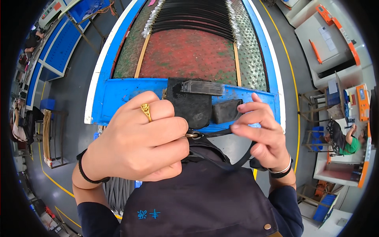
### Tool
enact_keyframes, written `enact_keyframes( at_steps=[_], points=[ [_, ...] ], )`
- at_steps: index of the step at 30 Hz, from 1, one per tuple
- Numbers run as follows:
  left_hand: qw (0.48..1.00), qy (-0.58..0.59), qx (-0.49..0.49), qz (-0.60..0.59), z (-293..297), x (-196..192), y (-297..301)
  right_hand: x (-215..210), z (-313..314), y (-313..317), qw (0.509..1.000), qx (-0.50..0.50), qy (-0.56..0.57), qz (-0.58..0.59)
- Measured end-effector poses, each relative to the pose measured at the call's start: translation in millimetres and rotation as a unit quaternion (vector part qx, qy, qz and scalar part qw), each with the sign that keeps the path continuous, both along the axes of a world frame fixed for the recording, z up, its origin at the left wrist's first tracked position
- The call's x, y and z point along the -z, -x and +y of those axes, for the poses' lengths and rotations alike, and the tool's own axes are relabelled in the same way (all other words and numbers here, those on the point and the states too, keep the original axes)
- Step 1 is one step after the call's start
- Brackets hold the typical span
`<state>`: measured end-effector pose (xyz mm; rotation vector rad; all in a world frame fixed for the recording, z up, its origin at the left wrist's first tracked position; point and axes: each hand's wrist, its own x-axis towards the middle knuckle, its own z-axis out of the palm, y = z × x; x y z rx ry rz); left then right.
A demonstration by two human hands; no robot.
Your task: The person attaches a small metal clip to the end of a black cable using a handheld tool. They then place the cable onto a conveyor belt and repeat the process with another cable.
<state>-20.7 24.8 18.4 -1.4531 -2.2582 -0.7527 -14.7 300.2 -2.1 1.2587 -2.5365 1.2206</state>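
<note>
My left hand is closed in a fist in front of my chest. A small brass-coloured metal piece pokes out of it; the rest of what the fist holds is hidden. From this metal end a thin black strap runs right to my right hand. Thumb and forefinger there pinch near the strap, while the other fingers are bent and raised. A loop of black strip hangs below, over my dark apron.
Ahead stands a blue-framed bench with a row of black tubes across its far part. On its near edge lie a black pad, a dark bar and a dark block. Another person sits far right.
</note>
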Motion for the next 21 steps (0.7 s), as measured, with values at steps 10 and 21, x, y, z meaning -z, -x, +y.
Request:
enact_keyframes(
  at_steps=[10,21],
  points=[
    [0.999,-0.026,0.02,-0.012,-1.1,-0.6,2.4,-2.9,-15.4,1.2,0.998,-0.046,-0.017,0.032],
    [0.999,-0.03,0.029,-0.014,-1.9,-0.2,3.8,-1.2,-16.9,-2.8,0.995,-0.022,-0.042,0.091]
  ],
)
